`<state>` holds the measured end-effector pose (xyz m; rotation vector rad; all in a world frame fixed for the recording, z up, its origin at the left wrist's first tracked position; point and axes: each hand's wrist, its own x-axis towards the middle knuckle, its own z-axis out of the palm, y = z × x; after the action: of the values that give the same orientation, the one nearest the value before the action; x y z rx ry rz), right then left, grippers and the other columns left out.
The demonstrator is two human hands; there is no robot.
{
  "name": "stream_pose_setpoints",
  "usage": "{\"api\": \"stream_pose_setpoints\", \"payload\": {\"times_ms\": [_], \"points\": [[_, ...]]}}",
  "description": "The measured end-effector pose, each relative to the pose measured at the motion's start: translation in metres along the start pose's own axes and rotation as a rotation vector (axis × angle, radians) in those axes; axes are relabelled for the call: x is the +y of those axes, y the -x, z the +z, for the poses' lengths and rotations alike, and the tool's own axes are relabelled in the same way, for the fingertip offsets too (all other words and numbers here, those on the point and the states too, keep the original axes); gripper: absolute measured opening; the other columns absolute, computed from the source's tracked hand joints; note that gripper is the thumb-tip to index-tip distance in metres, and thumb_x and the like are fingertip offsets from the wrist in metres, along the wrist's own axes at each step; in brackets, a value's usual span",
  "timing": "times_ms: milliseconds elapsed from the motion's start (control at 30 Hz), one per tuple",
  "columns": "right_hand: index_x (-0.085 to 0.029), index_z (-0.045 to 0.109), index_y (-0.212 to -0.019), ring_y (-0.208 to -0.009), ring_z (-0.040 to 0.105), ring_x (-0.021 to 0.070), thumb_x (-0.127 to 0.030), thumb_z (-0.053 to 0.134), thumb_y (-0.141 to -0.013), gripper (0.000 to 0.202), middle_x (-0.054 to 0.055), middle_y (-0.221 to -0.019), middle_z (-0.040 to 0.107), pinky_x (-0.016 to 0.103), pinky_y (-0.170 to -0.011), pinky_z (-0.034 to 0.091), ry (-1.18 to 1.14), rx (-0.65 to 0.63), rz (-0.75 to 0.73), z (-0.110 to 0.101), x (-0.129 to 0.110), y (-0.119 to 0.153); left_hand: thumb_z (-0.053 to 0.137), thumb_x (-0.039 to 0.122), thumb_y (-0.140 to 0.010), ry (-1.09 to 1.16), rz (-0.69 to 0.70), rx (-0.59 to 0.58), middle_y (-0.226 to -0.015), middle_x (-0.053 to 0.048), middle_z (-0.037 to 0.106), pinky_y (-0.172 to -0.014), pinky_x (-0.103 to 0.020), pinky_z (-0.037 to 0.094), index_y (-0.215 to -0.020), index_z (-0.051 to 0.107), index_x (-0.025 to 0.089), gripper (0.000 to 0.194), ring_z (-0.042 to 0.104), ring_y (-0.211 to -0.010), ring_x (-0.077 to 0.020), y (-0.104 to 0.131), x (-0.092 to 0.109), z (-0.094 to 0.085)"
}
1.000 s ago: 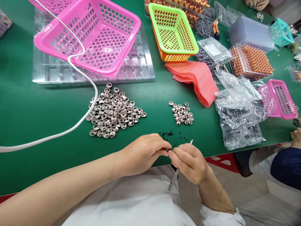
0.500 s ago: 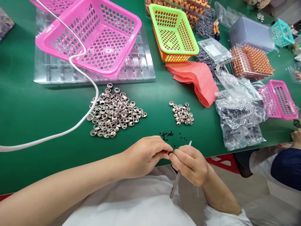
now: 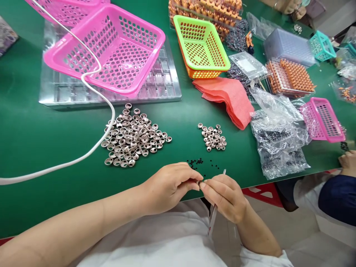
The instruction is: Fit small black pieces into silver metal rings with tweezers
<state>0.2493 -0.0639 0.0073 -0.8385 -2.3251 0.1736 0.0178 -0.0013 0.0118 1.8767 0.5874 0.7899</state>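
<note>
"Where is the small metal piece (image 3: pixel 198 182)?"

"Between the two hands, just over the near edge of the green table (image 3: pixel 183 115). Fingertips hide most of it."

"How does the left hand (image 3: pixel 171 185) grip?"

"Thumb and forefinger pinch the piece from one side."

"And the right hand (image 3: pixel 229 194)?"

"Its fingers are closed around tweezers (image 3: pixel 212 221) — tips up past the knuckles, handle slanting down below the palm. Its fingertips also meet the piece; I can't tell how firmly they press."

"What lies near?"

"Black beads (image 3: pixel 198 161) are scattered just beyond the fingers. Past them sits a small pile of metal rings (image 3: pixel 213 137)."

"Any more rings?"

"Yes — a larger heap (image 3: pixel 135 137) to the left, with a white cord (image 3: pixel 100 142) running across its left side."
</note>
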Motion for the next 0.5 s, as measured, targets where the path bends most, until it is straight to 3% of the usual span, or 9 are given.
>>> {"api": "stream_pose_setpoints", "payload": {"times_ms": [167, 333, 500], "points": [[-0.012, 0.066, -0.125, -0.086, 0.068, 0.0190, -0.010, 0.060, -0.095, 0.030, 0.009, -0.095, 0.073, 0.033, -0.070, 0.061, 0.035, 0.013, 0.016, 0.012, 0.005, 0.009, 0.066, 0.009, -0.095, -0.002, -0.022, 0.011, -0.081, -0.003, 0.075, -0.069, -0.021, 0.053, -0.102, 0.072, 0.011, 0.010, 0.065, -0.073, -0.0138, -0.001, -0.004, 0.000], [-0.016, 0.066, -0.120, -0.080, 0.066, 0.0171, -0.009, 0.063, -0.093, 0.028, 0.007, -0.093, 0.070, 0.032, -0.067, 0.059, 0.062, 0.038, 0.020, 0.015, 0.009, -0.001, 0.068, 0.010, -0.094, -0.009, -0.042, 0.040, -0.082, -0.003, 0.075, -0.069, -0.020, 0.053, -0.101, 0.073, 0.012, 0.009, 0.066, -0.074, -0.0135, -0.001, -0.006, -0.002], [-0.012, 0.063, -0.121, -0.080, 0.064, 0.0176, -0.007, 0.063, -0.092, 0.030, 0.008, -0.091, 0.070, 0.033, -0.069, 0.058, 0.044, -0.014, -0.008, 0.011, 0.009, -0.010, 0.066, 0.011, -0.096, -0.056, -0.011, 0.039, -0.081, -0.003, 0.075, -0.069, -0.022, 0.053, -0.101, 0.073, 0.013, 0.009, 0.066, -0.074, -0.0148, 0.000, -0.006, -0.001]]}}
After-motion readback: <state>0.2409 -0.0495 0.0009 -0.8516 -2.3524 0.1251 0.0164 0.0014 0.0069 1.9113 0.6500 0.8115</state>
